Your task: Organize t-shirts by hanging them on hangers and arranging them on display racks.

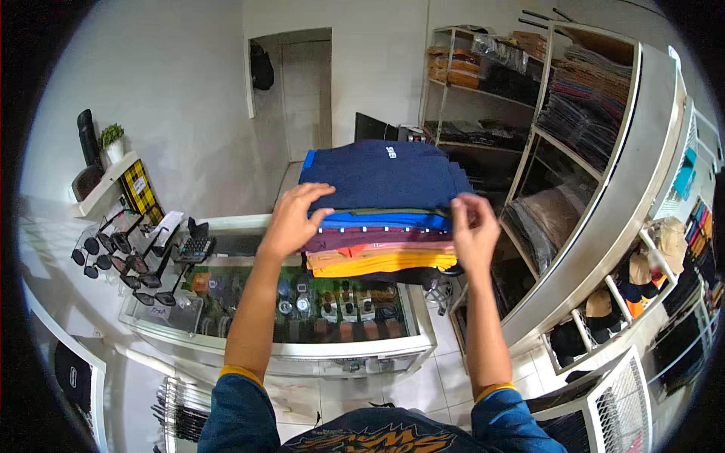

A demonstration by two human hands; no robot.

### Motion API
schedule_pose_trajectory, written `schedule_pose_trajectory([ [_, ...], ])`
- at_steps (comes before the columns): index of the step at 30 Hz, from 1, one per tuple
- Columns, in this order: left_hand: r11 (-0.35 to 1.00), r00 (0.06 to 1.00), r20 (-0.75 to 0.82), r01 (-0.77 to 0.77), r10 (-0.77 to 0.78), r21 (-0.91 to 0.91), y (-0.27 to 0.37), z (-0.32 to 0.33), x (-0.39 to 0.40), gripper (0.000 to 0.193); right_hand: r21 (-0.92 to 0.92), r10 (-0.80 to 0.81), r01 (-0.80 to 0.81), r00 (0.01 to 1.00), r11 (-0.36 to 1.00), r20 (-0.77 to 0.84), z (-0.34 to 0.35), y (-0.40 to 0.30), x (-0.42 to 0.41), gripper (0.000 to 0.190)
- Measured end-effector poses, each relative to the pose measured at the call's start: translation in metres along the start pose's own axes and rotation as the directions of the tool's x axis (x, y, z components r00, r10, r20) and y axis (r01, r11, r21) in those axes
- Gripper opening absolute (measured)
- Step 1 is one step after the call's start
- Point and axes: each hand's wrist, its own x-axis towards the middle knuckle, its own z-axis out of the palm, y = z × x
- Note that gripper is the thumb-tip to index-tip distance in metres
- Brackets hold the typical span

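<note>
A tall stack of folded garments [379, 235] stands on the glass display counter before me, in yellow, orange, pink, maroon, blue and olive. On its top lies a folded navy garment [379, 175] with small white print near its far edge. My left hand [297, 218] is at the stack's near left corner, fingers spread and thumb pointing inward beside the navy cloth. At the near right corner is my right hand [476, 229], its fingers bent and somewhat blurred; whether it pinches an edge of cloth cannot be told.
Sunglasses on a rack [133, 263] and a calculator [195, 247] stand at the counter's left end. Watches [302, 304] lie under its glass. Shelves of folded clothes [589, 102] rise at the right, with caps [600, 306] on a rack below. A doorway [306, 96] is behind the counter.
</note>
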Motion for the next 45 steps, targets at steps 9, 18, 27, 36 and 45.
schedule_pose_trajectory([
  [9,0.982,0.989,-0.072,-0.114,0.126,0.15,0.072,0.005,-0.037,0.016,0.327,0.411,-0.595,0.773,0.734,0.484,0.045,-0.035,-0.066,0.051],
  [18,0.838,0.936,-0.174,0.177,-0.304,-0.516,0.113,0.029,-0.069,0.025,0.553,0.595,-0.624,0.759,0.551,0.264,0.01,-0.026,-0.082,0.047],
  [27,-0.105,0.806,0.532,0.524,-0.26,-0.845,0.142,0.115,-0.031,0.065,0.278,0.586,-0.679,0.731,0.68,0.349,-0.103,-0.06,-0.084,0.049],
  [36,-0.279,0.76,0.648,0.612,-0.05,-0.74,0.299,0.202,-0.04,0.046,0.103,0.635,-0.654,0.755,0.75,0.166,-0.276,-0.077,-0.186,0.063],
  [45,-0.433,0.639,0.619,0.767,0.457,-0.473,0.586,0.25,-0.125,0.037,0.028,0.682,-0.747,0.589,0.664,-0.433,-0.483,-0.154,-0.395,0.031],
])
